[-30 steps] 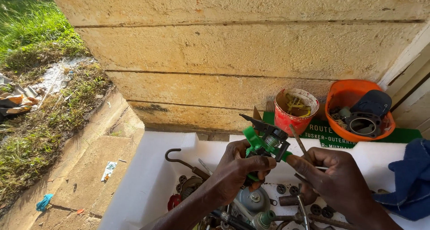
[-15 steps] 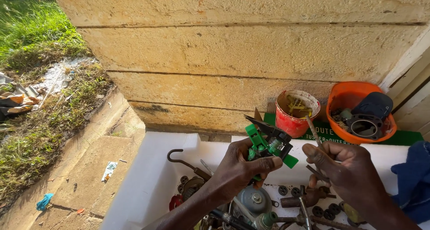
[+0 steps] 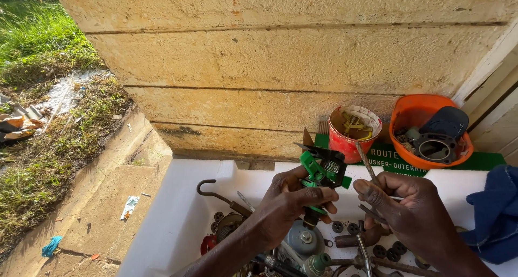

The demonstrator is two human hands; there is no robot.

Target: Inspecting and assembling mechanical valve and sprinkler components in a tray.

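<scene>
Over the white foam tray (image 3: 178, 212) of metal parts: green-and-black plastic mechanism (image 3: 322, 172) gripped in left hand (image 3: 294, 199); right hand (image 3: 402, 207), drawn slightly back, pinching thin threaded metal rod (image 3: 367, 166), seemingly freed.

Stone wall (image 3: 280, 56) behind, parts (image 3: 345, 239) below

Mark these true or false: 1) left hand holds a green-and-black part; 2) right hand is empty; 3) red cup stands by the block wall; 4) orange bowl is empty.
1) True: the left hand grips the green-and-black part.
2) False: the right hand holds a thin metal rod.
3) True: the red cup stands by the wall.
4) False: the orange bowl holds dark parts.
</scene>
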